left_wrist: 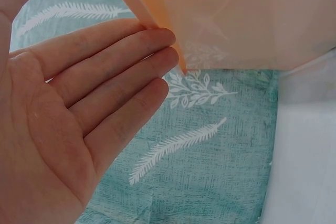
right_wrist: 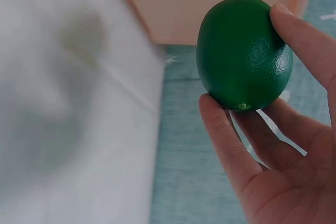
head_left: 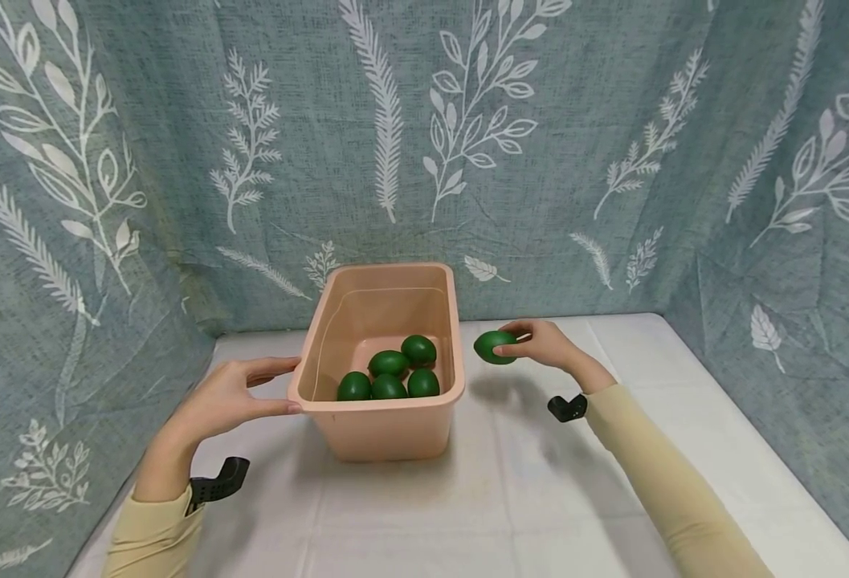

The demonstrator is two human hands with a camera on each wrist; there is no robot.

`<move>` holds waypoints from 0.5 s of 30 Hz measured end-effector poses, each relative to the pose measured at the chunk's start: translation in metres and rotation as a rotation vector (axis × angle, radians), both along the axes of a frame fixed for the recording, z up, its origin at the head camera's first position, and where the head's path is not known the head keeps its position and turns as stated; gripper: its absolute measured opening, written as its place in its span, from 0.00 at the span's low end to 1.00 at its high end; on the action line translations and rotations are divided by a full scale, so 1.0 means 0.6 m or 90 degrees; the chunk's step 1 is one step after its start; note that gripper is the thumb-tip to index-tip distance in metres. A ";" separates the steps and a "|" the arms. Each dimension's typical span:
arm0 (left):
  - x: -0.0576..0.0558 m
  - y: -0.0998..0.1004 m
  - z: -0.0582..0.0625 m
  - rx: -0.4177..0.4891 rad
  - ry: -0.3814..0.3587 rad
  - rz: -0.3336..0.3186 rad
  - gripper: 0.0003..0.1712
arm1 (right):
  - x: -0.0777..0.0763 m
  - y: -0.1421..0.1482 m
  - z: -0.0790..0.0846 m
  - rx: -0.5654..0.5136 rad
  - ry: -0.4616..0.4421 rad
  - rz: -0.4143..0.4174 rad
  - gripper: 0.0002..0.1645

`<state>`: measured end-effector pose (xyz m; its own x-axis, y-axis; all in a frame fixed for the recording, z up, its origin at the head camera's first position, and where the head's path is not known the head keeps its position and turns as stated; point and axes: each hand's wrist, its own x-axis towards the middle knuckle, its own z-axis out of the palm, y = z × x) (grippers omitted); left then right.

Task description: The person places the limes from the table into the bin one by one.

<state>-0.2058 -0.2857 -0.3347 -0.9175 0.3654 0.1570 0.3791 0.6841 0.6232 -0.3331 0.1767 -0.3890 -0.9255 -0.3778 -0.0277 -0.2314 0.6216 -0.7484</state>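
A peach plastic bin (head_left: 391,433) stands on the table with several green limes (head_left: 389,364) gathered toward its near end. My left hand (head_left: 225,397) touches the bin's left rim, its fingertips and thumb set apart along it. In the left wrist view the fingers (left_wrist: 121,61) are nearly straight, tips at the rim. To the right of the bin, my right hand (head_left: 545,345) holds another lime (head_left: 495,347) above the table. The right wrist view shows this glossy lime (right_wrist: 241,51) pinched between thumb and fingertips, its small stem end facing the palm.
The white-covered table (head_left: 410,522) runs back to a blue-green curtain (head_left: 308,160) with white leaf prints, which also hangs along both sides. The bin's right wall stands between the held lime and the limes inside.
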 end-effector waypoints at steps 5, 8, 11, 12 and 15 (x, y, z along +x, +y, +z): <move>-0.001 -0.001 -0.001 0.002 0.001 0.000 0.38 | -0.008 -0.004 0.039 0.016 0.006 0.001 0.37; -0.002 -0.002 -0.002 0.002 0.003 -0.001 0.38 | -0.012 -0.006 0.060 0.022 0.012 0.001 0.38; -0.002 -0.002 -0.002 0.000 0.007 -0.002 0.38 | -0.016 -0.009 0.081 0.019 0.020 -0.004 0.37; -0.002 -0.002 -0.002 0.000 0.008 -0.003 0.38 | -0.015 -0.011 0.089 0.019 0.023 -0.006 0.37; -0.003 -0.002 -0.002 0.003 0.007 -0.004 0.38 | -0.016 -0.017 0.109 0.018 0.035 -0.013 0.37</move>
